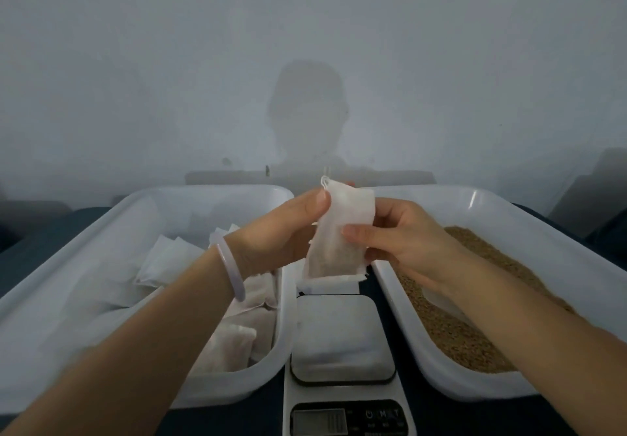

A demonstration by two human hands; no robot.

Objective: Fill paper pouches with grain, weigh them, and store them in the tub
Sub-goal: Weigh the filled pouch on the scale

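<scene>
Both hands hold the paper pouch (336,242) in the air between the two tubs: the left hand (281,228) pinches its top corner by the drawstring mouth, and the right hand (400,235) pinches its right edge midway. Its long axis is near upright, mouth up, directly above the scale (339,337). The grain (475,317) lies to its right, nearer the right hand, and the storage tub (203,191) lies to its left.
</scene>
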